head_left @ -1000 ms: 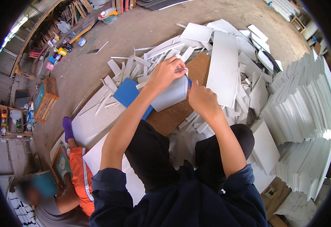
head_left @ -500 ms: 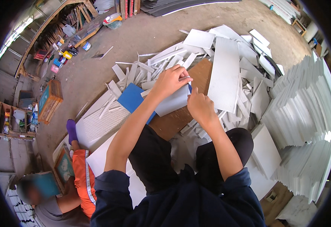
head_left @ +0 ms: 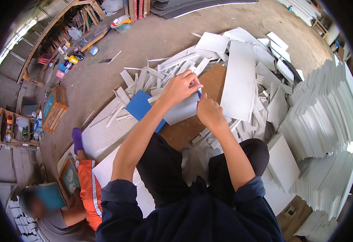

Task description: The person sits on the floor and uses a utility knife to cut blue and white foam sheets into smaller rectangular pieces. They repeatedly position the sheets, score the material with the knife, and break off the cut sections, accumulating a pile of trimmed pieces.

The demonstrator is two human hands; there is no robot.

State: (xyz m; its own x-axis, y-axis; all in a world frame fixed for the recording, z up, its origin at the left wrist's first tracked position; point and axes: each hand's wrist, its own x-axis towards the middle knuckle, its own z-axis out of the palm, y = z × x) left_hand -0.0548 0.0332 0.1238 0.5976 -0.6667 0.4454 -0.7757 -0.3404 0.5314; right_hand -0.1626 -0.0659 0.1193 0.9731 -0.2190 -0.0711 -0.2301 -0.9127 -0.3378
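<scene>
My left hand (head_left: 180, 86) grips the top edge of a pale grey-white sheet (head_left: 180, 113), which lies over a blue board (head_left: 138, 107) and a brown wooden board (head_left: 192, 125). My right hand (head_left: 208, 112) is closed around a small blue-handled tool (head_left: 199, 94), its tip against the sheet's upper right edge, just beside my left fingers. Both hands work close together above my knees. What the tool is exactly I cannot tell.
White strips and offcuts (head_left: 160, 72) litter the ground around the board. A long white panel (head_left: 239, 80) lies to the right. Tall stacks of white sheets (head_left: 325, 117) rise at right. Another person in an orange garment (head_left: 83, 189) sits at lower left. Shelves (head_left: 15, 129) stand at far left.
Both hands stay on the sheet, with the right hand and tool shifted slightly along its edge. The view has turned a little.
</scene>
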